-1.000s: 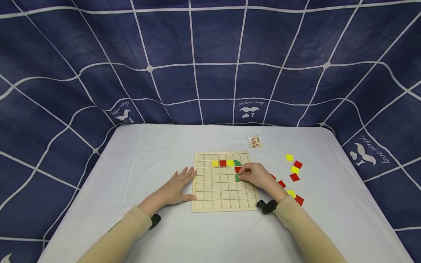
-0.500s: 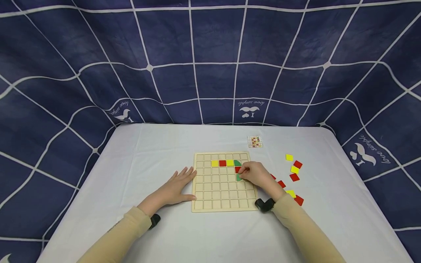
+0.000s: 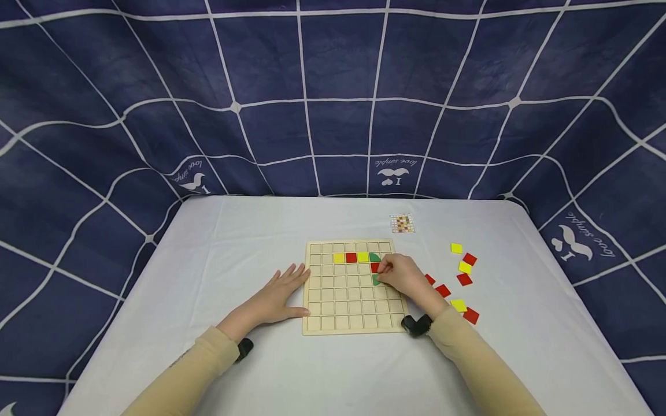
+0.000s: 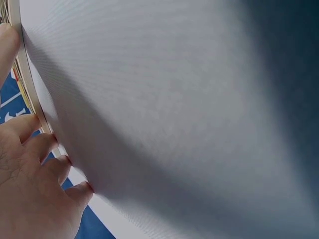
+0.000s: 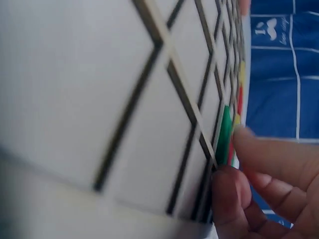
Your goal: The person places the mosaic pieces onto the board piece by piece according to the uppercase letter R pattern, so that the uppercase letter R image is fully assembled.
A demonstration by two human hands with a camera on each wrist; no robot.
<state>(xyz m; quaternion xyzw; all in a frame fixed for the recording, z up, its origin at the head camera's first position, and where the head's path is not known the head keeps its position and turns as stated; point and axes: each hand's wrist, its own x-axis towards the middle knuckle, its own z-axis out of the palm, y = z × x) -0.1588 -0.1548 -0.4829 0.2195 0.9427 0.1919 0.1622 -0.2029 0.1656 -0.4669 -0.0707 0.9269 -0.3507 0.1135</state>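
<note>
Head view: here's the left hand (image 3: 278, 297), fingers spread, steadying against the left edge of the board (image 3: 340, 294). Over on the right side, the right hand (image 3: 406, 276) pinches a green tile (image 3: 376, 279), which sits on the board just below a red tile (image 3: 374, 267). Loose tiles (image 3: 465, 267) lie to the right; a card (image 3: 402, 223) rests beyond the board. Left wrist: thumb and fingers stand apart along the rim. Right wrist: thumb and fingertip close on the green tile's near end.
</note>
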